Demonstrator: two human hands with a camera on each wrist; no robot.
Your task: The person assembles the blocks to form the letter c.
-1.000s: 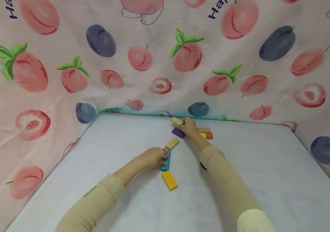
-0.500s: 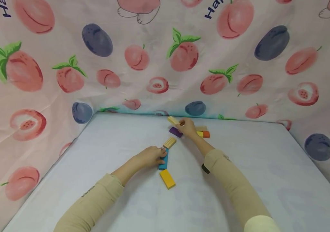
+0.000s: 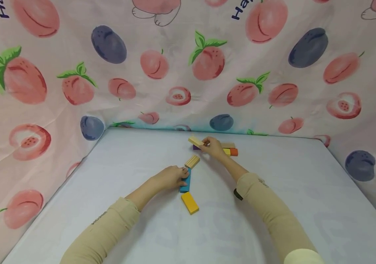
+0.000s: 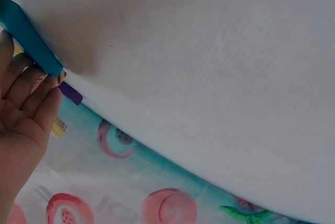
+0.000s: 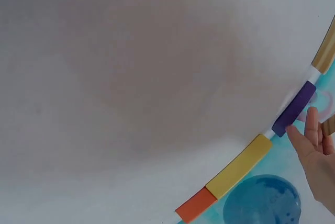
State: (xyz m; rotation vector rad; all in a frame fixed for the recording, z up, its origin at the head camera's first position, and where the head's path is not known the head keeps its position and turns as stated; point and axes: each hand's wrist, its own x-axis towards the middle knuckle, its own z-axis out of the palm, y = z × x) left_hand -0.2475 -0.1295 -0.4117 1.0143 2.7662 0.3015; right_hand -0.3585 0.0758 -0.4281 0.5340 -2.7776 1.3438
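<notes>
Pale block [image 3: 195, 142] in right hand [image 3: 212, 147], "Hap" [image 3: 239, 10] on cloth [image 3: 181, 36] behind

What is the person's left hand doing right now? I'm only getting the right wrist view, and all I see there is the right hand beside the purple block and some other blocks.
Observer: The left hand is holding a blue block.
Operator: Is there anything at the blue block's end nearest the person?
Observer: Yes, an orange-yellow block lies flat just there; I can't tell whether they touch.
Operator: Anything near the right sleeve?
Observer: A dark object, partly hidden by the right sleeve; I can't make out what it is.
</notes>
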